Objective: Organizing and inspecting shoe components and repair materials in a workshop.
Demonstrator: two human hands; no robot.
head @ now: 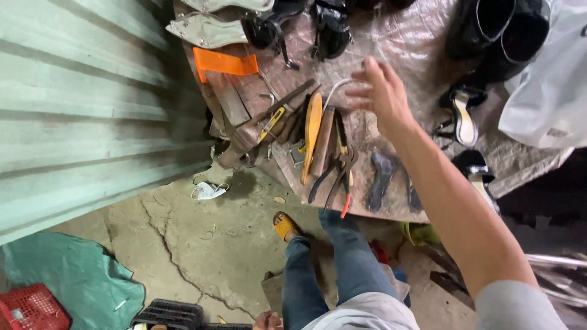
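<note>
Right hand (384, 93): raised above the work mat, fingers spread and loosely curled, palm turned down, gripping nothing; its fingertips are motion-blurred.
Right arm: bare forearm stretching from a grey sleeve at the lower right corner.
Left hand (267, 320): only a sliver shows at the bottom edge beside the knee; I cannot tell whether it is spread or closed.
Work mat (403, 43): crinkled, glossy plastic sheet, brownish and dusty, laid over the ground.
Pliers (340, 174): dark metal, crossed jaws, long curved handles, one tipped red; lying just below and left of the right hand, untouched.
Yellow shoe sole (312, 131): long, smooth, tapered shape, lying among the tools just beside the pliers.
Tool pile (272, 122): flat files and blades, worn steel with wooden and yellow handles, overlapping each other.
Orange strip (224, 63): flat, bright plastic or rubber piece, rectangular with a notched end.
Dark insoles (380, 181): matte black, foot-shaped, near the mat's front edge.
Black shoes (330, 27): shiny leather, heaped at the far edge.
White bag (550, 79): thin, translucent, crumpled.
Wall (79, 110): corrugated green metal, ribbed.
Floor (183, 244): cracked grey concrete.
Jeans (342, 269): blue denim, with a yellow sandal (284, 226) on the foot.
</note>
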